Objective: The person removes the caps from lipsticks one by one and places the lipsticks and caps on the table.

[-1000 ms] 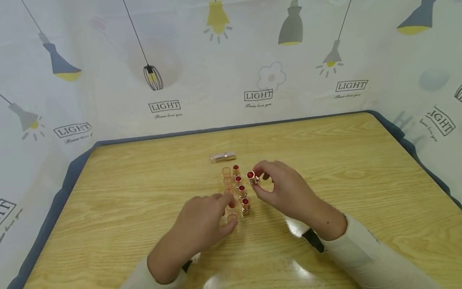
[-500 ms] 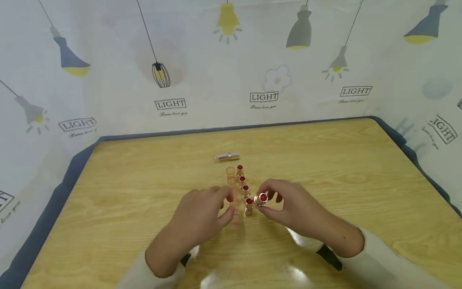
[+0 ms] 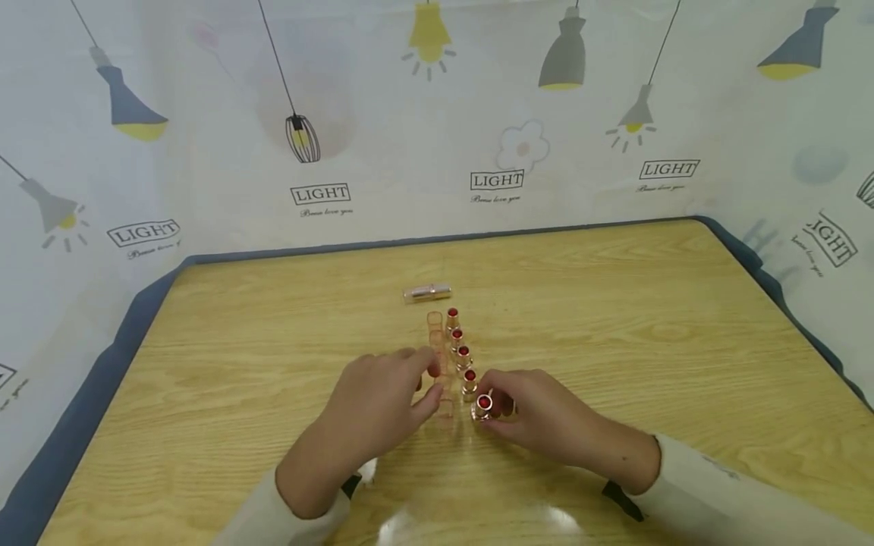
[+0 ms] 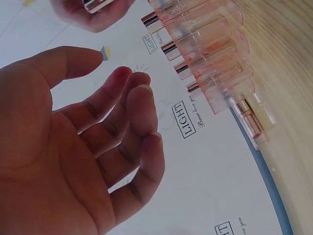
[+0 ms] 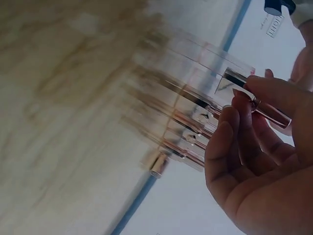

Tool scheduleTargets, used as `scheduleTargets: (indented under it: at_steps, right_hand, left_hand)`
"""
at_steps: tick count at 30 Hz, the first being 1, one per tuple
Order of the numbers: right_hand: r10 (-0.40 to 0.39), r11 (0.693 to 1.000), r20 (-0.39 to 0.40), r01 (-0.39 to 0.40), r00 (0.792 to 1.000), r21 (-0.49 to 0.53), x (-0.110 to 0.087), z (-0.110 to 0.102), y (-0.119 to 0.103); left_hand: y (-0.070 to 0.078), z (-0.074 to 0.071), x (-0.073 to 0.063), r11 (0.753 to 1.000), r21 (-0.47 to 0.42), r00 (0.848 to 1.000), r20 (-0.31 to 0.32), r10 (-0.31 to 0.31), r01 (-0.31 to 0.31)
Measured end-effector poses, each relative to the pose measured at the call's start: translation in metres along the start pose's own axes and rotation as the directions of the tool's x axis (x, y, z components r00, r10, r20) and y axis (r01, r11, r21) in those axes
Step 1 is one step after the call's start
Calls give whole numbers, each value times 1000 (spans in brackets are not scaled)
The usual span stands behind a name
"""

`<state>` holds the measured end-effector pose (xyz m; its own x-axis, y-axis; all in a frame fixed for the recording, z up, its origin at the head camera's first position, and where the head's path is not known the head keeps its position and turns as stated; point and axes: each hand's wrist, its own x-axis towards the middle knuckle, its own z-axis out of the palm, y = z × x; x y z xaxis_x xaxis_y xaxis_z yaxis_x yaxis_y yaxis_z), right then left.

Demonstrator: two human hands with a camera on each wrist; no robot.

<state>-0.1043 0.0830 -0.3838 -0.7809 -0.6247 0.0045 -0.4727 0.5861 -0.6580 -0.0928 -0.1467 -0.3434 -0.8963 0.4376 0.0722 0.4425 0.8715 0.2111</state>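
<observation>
My right hand (image 3: 553,421) pinches an uncapped lipstick (image 3: 483,405) between thumb and fingers at the near end of a row of standing lipsticks (image 3: 463,355). Its red tip points up. In the right wrist view the gold tube of this lipstick (image 5: 273,114) shows past the fingertips. A row of clear pinkish lipstick caps (image 3: 435,321) stands just left of the lipsticks. Close beside these caps, my left hand (image 3: 378,406) hovers with fingers relaxed and nothing in its grasp. Its palm (image 4: 54,161) shows bare in the left wrist view. The fingers partly cover the middle caps.
Beyond the rows a capped lipstick (image 3: 428,293) lies on its side. The wood-grain table (image 3: 273,326) has a blue edge at the back and sides. A white curtain (image 3: 396,129) printed with lamps surrounds it.
My right hand has brought the held lipstick toward me, from beside the row's far part to its near end, in line with the others. The left hand stays nearly in place by the caps.
</observation>
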Motion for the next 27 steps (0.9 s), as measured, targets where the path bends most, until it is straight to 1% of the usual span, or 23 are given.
scheduleTargets:
  at_steps: [6, 16, 23, 27]
  right_hand:
    - [-7, 999, -7, 7, 1000, -50, 4, 7, 4]
    - [-46, 996, -15, 44, 999, -80, 7, 13, 7]
    - [-23, 996, 9, 24, 1000, -88, 11, 15, 7]
    - [-18, 996, -1, 18, 1000, -89, 11, 15, 8]
  left_hand:
    - [0, 0, -1, 1000, 16, 1000, 1, 7, -7]
    - [1, 0, -3, 999, 24, 1000, -9, 25, -25]
    - [2, -1, -3, 1000, 20, 1000, 8, 21, -21]
    - [2, -2, -3, 1000, 14, 1000, 12, 20, -21]
